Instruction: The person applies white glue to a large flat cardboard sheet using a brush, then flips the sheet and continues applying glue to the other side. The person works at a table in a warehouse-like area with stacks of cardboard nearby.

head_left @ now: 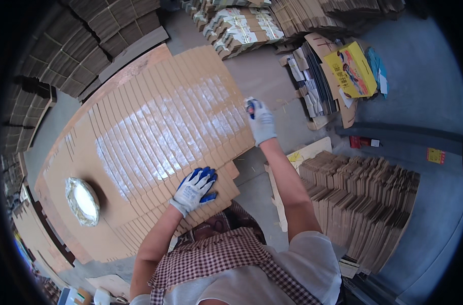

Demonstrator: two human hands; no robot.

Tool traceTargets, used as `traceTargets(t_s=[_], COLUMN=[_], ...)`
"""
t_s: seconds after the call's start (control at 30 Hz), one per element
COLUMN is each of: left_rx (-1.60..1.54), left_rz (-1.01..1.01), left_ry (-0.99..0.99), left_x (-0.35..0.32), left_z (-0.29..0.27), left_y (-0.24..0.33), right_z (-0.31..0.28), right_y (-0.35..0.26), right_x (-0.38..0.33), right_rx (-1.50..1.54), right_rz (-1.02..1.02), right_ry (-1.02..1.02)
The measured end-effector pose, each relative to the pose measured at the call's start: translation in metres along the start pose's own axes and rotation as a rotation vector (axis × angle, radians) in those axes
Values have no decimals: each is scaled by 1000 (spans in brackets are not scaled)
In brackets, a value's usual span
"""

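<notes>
on fanned, glossy taped cardboard sheets (160,127), gloved left hand (193,189) lies flat.

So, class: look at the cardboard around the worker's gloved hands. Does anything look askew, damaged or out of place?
Nothing looks damaged. The fanned cardboard sheets lie in even overlap under the left hand. The one untidy spot is the loose pile of printed boxes beyond the right hand, lying at mixed angles on the floor.
</notes>
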State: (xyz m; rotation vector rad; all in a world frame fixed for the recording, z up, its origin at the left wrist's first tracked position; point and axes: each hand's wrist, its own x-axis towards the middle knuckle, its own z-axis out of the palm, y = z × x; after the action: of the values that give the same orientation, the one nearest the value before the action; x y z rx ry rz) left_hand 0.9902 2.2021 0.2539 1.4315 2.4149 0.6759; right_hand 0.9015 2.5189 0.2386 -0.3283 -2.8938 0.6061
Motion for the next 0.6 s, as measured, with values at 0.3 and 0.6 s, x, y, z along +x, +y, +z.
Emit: traceTargets(t_s=[0.3, 0.6], left_rx=[-39, -10], left_rz=[122, 69], left_ry=[-41, -49], left_x=[51, 72], left_z=[14, 44], left_y=[26, 13], right_z=[-8, -9], right_y=[-75, -52], right_x=[-16, 3], right_rx=[574, 313], right_rz=[145, -58], right_ry=[100, 37])
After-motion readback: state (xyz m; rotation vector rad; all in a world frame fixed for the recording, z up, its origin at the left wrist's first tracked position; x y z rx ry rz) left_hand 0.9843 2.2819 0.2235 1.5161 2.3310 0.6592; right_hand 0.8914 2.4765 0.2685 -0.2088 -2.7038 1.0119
